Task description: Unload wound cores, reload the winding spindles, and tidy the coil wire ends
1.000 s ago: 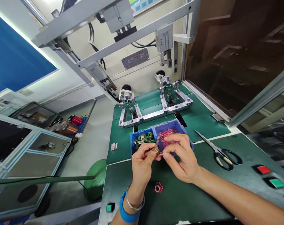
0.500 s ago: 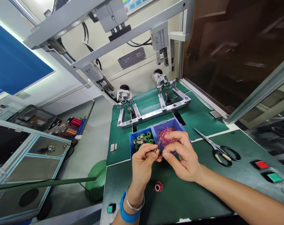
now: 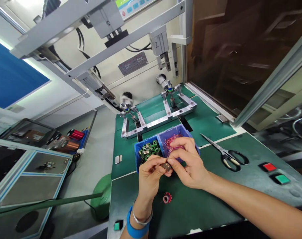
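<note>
A small metal motor core [image 3: 167, 166] with a ridged side is pinched between the thumb and fingers of my left hand [image 3: 151, 176]. The thumb and index finger of my right hand [image 3: 188, 166] close together at the core's upper right edge; whether they also have a thin wire between them is hard to see. Just beyond my fingers stand two joined blue bins. The left bin [image 3: 136, 156] holds several green-ended cores [image 3: 149, 149], the right bin [image 3: 184, 131] a tangle of red wire scraps [image 3: 172, 141]. Nearer me, a red-ended core [image 3: 167, 198] lies on the table.
Scissors [image 3: 225, 154] lie to the right, blades pointing away from me. Red [image 3: 269, 167] and green [image 3: 282, 179] buttons sit at the right edge, another green button [image 3: 117, 226] at front left. Behind the bins stands a metal winding fixture [image 3: 158, 124] under overhead actuators.
My right fingertips have come in against the core, which has turned slightly in my left hand. The whole view has shifted a little. The red-ended core stays on the table.
</note>
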`<action>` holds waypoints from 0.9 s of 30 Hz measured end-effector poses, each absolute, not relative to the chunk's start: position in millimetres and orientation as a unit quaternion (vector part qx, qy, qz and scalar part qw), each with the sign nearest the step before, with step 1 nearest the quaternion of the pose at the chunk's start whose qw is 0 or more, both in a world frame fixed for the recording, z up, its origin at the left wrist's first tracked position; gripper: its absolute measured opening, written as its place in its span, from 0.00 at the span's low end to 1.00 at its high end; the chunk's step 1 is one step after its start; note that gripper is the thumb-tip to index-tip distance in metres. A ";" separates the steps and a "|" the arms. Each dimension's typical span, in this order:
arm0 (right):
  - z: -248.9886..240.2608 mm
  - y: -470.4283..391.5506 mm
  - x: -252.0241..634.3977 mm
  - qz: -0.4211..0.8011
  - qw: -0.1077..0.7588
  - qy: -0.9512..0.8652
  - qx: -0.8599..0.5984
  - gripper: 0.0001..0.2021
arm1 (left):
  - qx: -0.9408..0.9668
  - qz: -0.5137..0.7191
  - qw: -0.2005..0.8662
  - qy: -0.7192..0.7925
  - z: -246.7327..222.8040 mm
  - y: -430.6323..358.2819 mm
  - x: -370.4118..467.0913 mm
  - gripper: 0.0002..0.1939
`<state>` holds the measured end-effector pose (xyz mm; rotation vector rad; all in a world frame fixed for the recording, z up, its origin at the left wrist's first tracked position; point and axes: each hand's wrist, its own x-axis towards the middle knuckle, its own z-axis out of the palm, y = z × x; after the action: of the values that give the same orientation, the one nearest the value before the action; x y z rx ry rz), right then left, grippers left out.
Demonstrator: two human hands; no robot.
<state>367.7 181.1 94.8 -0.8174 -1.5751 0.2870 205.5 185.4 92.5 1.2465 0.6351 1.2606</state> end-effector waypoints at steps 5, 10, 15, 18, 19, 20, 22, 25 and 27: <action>94.0 183.0 366.8 0.064 0.625 -0.694 -0.352 0.06 | 0.541 0.523 0.603 0.265 92.0 187.0 205.0 0.07; 90.2 188.4 367.9 0.038 0.634 -0.689 -0.348 0.05 | 0.496 0.525 0.627 0.292 97.0 185.0 207.6 0.11; 87.1 196.4 376.7 0.132 0.683 -0.611 -0.378 0.03 | 0.413 0.509 0.683 0.324 103.7 183.2 210.3 0.09; 85.4 201.1 384.1 0.239 0.708 -0.569 -0.343 0.05 | 0.374 0.503 0.716 0.306 105.0 183.7 209.3 0.12; 85.3 202.4 386.0 0.275 0.699 -0.577 -0.322 0.07 | 0.364 0.502 0.725 0.299 104.7 184.0 208.7 0.12; 85.3 203.5 387.4 0.308 0.678 -0.594 -0.304 0.09 | 0.357 0.499 0.733 0.293 104.0 184.3 208.0 0.13; 85.7 205.1 388.2 0.354 0.622 -0.641 -0.278 0.11 | 0.350 0.490 0.748 0.281 102.3 184.9 206.8 0.13; 86.1 206.2 386.8 0.400 0.557 -0.682 -0.254 0.13 | 0.352 0.466 0.770 0.259 99.8 185.2 206.0 0.13; 86.2 206.7 385.8 0.435 0.539 -0.682 -0.234 0.15 | 0.353 0.446 0.782 0.253 98.9 185.1 206.1 0.13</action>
<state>385.8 206.7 86.2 -0.5568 -1.6226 1.0338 206.1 185.1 98.9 0.7627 0.5463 0.9640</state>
